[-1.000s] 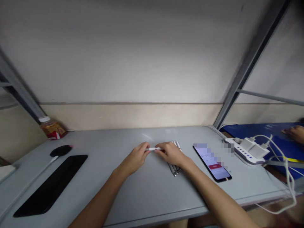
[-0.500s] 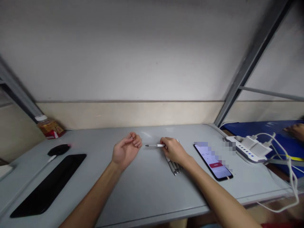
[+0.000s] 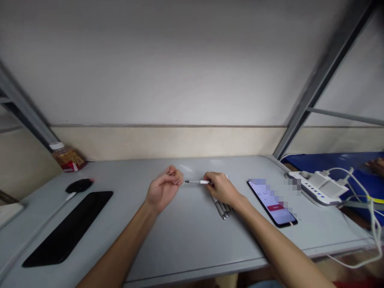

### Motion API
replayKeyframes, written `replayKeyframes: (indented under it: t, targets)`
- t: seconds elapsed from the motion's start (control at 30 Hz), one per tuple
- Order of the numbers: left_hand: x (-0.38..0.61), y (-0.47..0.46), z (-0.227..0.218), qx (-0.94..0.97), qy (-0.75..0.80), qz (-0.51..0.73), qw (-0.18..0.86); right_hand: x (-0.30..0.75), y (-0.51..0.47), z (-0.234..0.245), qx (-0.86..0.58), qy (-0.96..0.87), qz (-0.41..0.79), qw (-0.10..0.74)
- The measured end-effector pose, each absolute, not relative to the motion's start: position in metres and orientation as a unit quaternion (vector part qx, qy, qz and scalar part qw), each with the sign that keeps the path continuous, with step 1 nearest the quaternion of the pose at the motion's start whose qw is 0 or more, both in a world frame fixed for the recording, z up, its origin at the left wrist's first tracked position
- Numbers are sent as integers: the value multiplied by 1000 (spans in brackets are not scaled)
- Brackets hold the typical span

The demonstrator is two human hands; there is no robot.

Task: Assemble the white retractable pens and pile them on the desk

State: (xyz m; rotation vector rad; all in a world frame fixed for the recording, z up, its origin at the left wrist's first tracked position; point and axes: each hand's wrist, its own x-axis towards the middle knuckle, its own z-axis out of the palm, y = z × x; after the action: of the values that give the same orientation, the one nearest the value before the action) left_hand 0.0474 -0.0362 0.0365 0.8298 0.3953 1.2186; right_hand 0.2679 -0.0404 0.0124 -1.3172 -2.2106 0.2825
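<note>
Your flat grey table (image 3: 180, 240) holds a long black mat (image 3: 67, 228) on the left and a lit black phone (image 3: 274, 204) on the right. Your left hand (image 3: 163, 189) rests in the middle, fingers curled in, tips pressed together. Your right hand (image 3: 221, 189) lies over a bunch of grey pens (image 3: 223, 210) and pinches a thin white pen (image 3: 196, 182), tip pointing left.

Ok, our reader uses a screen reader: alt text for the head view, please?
The right hand holds a white pen, tip pointing at the curled left hand, over a grey table. Spare pens lie beneath the right wrist; a lit phone lies further right.
</note>
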Motion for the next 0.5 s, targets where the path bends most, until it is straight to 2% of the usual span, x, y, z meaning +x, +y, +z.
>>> replayKeyframes:
  t: [0.5]
  targets:
    - [49, -39, 37, 434, 203, 533, 697, 267, -40, 11, -484, -823, 113, 275]
